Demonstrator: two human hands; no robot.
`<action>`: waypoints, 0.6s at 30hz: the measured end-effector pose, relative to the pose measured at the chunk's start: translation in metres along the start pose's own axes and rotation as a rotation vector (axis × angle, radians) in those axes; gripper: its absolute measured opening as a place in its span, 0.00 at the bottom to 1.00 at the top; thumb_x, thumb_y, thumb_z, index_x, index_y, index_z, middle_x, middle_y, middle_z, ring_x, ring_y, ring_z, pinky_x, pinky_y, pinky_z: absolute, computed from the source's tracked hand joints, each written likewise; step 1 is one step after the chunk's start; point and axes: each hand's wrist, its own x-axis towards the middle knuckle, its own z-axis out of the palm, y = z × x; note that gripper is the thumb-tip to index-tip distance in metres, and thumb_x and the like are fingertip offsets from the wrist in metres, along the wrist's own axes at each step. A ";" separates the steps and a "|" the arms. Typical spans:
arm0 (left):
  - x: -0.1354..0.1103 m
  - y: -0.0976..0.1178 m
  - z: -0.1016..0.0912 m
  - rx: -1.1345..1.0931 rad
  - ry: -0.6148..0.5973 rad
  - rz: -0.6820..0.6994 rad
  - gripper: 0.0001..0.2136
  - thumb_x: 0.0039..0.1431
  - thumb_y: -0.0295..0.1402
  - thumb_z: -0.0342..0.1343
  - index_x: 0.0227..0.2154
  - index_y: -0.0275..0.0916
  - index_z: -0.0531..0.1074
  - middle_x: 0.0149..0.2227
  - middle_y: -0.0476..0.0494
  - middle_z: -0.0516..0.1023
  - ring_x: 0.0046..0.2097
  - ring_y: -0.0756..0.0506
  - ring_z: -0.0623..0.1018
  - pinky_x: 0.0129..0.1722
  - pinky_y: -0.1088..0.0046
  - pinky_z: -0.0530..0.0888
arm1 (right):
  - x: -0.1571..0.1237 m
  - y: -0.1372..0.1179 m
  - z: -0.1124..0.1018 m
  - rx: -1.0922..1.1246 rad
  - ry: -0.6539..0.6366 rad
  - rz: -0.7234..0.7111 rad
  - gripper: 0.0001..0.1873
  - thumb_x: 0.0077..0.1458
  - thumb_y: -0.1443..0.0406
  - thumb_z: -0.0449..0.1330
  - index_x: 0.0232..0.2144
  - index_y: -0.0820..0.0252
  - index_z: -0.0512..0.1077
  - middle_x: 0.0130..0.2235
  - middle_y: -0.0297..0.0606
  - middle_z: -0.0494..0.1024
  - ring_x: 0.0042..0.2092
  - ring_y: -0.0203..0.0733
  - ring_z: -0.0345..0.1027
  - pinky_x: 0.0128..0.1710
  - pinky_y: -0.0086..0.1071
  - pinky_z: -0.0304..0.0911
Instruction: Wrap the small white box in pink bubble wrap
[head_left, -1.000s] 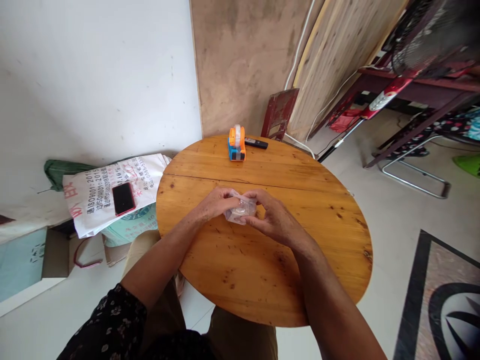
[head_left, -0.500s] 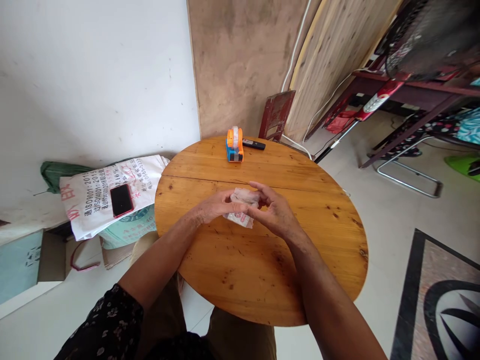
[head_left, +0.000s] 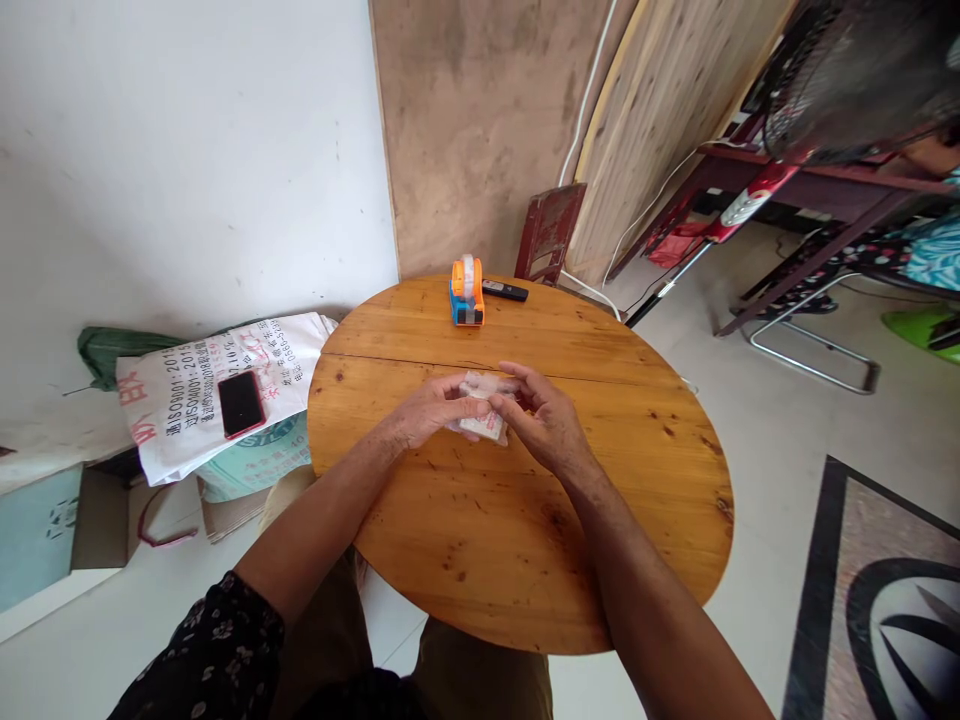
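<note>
Landmark: wooden table [head_left: 517, 570], oval in view, with a seam across its far half. A small package [head_left: 487, 424] in clear crinkled film, white with reddish print, sits between the hands over the table's middle; whether its underside touches the wood cannot be told. Left hand [head_left: 433, 412] pinches the package at its left side, thumb laid over the top, other fingers partly hidden beneath. Right hand [head_left: 549, 425] meets it from the right: thumb on the film near the left thumb, index finger arched by the far edge; whether these fingers pinch cannot be told. At the table's far edge stands an orange-and-blue tape dispenser [head_left: 467, 300], with a slim black device [head_left: 507, 291] just beside it. Left of the table, a red-edged phone [head_left: 241, 404] lies on a printed white sack [head_left: 161, 425]. Beyond the table's far edge: a dark red chair back [head_left: 550, 235].
</note>
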 end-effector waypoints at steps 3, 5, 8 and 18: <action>-0.001 0.003 0.000 0.001 0.000 -0.020 0.25 0.47 0.44 0.69 0.46 0.36 0.75 0.39 0.40 0.79 0.40 0.43 0.80 0.35 0.68 0.78 | -0.001 -0.002 -0.001 -0.059 0.009 -0.037 0.25 0.56 0.56 0.60 0.54 0.59 0.69 0.41 0.42 0.81 0.36 0.43 0.74 0.37 0.37 0.70; -0.001 0.003 0.000 0.015 0.004 -0.035 0.25 0.47 0.43 0.69 0.45 0.36 0.75 0.39 0.40 0.79 0.39 0.44 0.80 0.35 0.69 0.78 | -0.001 -0.004 -0.003 -0.099 0.011 -0.062 0.24 0.56 0.57 0.60 0.53 0.58 0.70 0.42 0.42 0.81 0.38 0.44 0.75 0.37 0.37 0.69; 0.000 0.003 -0.001 0.048 0.008 -0.048 0.24 0.47 0.43 0.69 0.45 0.36 0.75 0.38 0.41 0.79 0.38 0.45 0.80 0.33 0.71 0.77 | -0.001 -0.006 -0.005 -0.171 0.016 -0.079 0.22 0.55 0.58 0.60 0.51 0.58 0.72 0.42 0.43 0.81 0.40 0.46 0.75 0.36 0.37 0.69; 0.000 0.002 -0.003 0.097 -0.023 -0.065 0.21 0.47 0.41 0.68 0.41 0.34 0.73 0.37 0.42 0.77 0.37 0.46 0.79 0.32 0.71 0.77 | 0.001 -0.006 -0.006 -0.116 -0.025 -0.105 0.14 0.55 0.58 0.60 0.40 0.60 0.76 0.36 0.39 0.81 0.37 0.43 0.74 0.38 0.35 0.67</action>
